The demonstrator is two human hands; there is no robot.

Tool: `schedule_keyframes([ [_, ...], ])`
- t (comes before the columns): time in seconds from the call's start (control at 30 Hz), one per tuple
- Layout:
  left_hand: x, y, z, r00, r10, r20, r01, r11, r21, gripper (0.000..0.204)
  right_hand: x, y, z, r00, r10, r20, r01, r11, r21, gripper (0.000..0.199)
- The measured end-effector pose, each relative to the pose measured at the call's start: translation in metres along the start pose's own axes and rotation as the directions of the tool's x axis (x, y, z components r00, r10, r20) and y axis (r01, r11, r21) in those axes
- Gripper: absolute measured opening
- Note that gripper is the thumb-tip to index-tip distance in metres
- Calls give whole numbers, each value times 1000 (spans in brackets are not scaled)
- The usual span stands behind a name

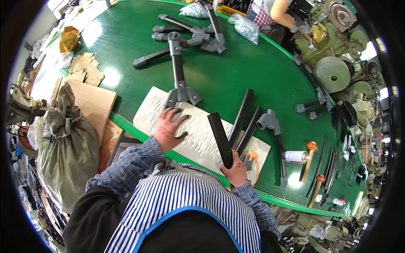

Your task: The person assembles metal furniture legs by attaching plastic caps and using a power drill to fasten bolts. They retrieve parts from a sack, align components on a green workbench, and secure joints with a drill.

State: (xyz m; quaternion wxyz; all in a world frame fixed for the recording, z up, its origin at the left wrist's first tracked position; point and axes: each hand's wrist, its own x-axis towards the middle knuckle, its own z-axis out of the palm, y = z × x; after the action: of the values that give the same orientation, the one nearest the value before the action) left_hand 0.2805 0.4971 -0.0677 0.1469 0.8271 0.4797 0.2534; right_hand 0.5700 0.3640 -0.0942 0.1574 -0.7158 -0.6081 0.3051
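My right hand [236,172] is closed round the lower end of a black tube [220,137], which is tilted with its top leaning left. My left hand [168,131] lies over a white rippled pad [147,110], fingers spread and holding nothing. Its fingertips are close to a grey joint [182,93] on a black tube frame [178,69]; whether they touch it I cannot tell. Two more black tubes [242,114] rest beside the right hand, partly over the pad. An orange tool or clip [252,156] is near that hand, partly hidden.
Several tube frames [192,40] lie farther back on the green table [236,67]. On the right are another frame [276,139], a spray can [296,157] and mallets [311,147]. A tied sack [69,147] stands left by boards [95,103]. Another person [276,14] works at far right.
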Motion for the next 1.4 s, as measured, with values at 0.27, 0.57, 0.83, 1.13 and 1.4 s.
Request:
schedule_keyframes([
  [0.27,-41,-90,56,775,-626,87,622,780,71,89,-13,5,8,991,67,-115,-53,992,115,76],
  [0.57,4,-140,81,707,-679,199,701,709,-73,66,-30,5,5,971,88,-224,-45,981,190,73],
  [0.83,-7,-125,39,782,-443,439,589,295,-752,36,-31,12,-18,907,239,-348,-136,946,294,76],
  [1.13,18,-70,-15,842,-409,352,505,368,-781,39,-2,27,-48,873,234,-428,65,814,577,53],
  [1.4,51,-30,-59,905,-364,221,339,304,-890,40,13,32,-76,903,379,-201,123,221,968,42],
])
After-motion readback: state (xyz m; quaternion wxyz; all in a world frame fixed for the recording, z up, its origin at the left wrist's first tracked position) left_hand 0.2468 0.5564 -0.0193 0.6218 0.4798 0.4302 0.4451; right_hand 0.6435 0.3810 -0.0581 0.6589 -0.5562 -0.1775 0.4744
